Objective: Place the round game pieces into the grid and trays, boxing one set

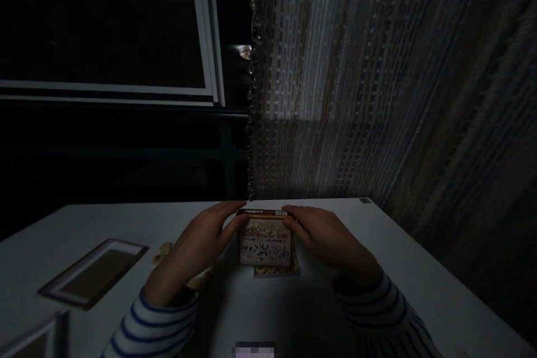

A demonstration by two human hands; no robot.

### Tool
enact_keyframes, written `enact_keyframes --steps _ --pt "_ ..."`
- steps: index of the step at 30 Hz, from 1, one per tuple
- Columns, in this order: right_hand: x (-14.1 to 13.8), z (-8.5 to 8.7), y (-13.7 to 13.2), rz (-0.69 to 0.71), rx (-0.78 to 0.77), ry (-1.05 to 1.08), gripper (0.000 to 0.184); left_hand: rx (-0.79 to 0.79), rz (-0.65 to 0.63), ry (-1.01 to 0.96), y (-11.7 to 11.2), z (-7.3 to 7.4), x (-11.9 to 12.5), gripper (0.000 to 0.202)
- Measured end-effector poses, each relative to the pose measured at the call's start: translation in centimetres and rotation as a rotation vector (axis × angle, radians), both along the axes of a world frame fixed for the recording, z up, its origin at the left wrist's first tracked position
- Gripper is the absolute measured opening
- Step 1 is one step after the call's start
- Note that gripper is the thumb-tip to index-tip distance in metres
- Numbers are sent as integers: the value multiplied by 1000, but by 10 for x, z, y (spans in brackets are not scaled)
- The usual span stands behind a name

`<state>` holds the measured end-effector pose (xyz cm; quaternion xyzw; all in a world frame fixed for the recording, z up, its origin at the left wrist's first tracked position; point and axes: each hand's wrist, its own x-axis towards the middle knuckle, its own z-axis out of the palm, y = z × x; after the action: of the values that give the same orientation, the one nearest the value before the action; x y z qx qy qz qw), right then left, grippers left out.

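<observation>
A small printed box [265,241] stands on edge in the middle of the white table, its "Chinese Chess" lettering upside down to me. My left hand [212,232] grips its upper left corner, thumb on the near face and fingers over the top. At the upper right corner my right hand [319,232] grips it the same way. Under the box's lower edge shows a flat piece [277,273] with a row of round shapes; whether it is a tray or a picture I cannot tell. Several round pale pieces [165,248] lie beside and partly behind my left forearm.
An open shallow box part [94,274] with a dark rim lies on the table [331,319] at left. Another box part [37,341] is cut off at the lower left. A string curtain [327,84] hangs behind the table, beside a dark window [104,33]. The light is dim.
</observation>
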<state>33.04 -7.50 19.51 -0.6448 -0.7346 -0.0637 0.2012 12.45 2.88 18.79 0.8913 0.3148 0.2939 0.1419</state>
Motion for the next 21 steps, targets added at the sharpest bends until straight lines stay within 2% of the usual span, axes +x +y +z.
enact_keyframes --steps 7,15,21 --pt "-2 2 0 26 -38 28 35 -12 7 7 -4 1 3 41" --pt "-4 3 1 132 19 23 31 -56 -131 87 -15 5 10 32" --pt "-6 4 0 134 47 21 31 -53 -120 85 -16 7 11 31"
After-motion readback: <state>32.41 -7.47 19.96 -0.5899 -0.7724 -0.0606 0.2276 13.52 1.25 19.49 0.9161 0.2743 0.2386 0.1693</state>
